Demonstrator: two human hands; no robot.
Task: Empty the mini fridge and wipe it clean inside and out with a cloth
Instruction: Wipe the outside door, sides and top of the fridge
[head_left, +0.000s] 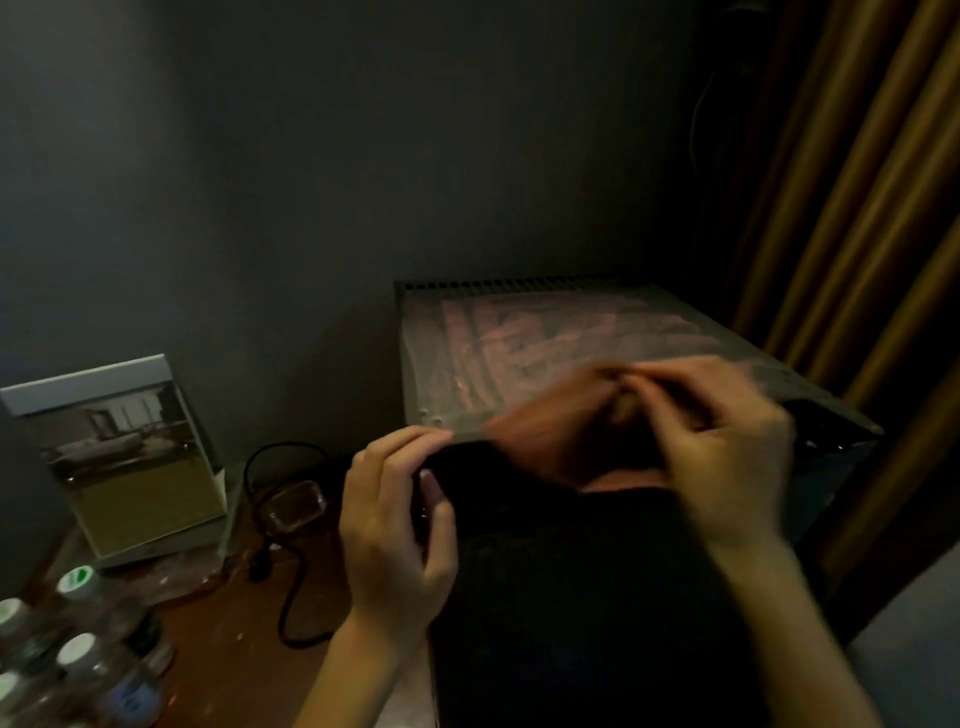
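The left hand (400, 514) and right hand (727, 457) each pinch one end of the blurred cloth (550, 436). The cloth's long axis runs 9-to-3 o'clock along the front top edge of the fridge (519, 332), whose rear vents face 12 o'clock.

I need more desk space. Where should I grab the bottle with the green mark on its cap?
Take the bottle by its cap and neck, coming straight down from above. It stands upright, other bottles crowd its near side and the display card stands just behind, so a side grip looks cramped.
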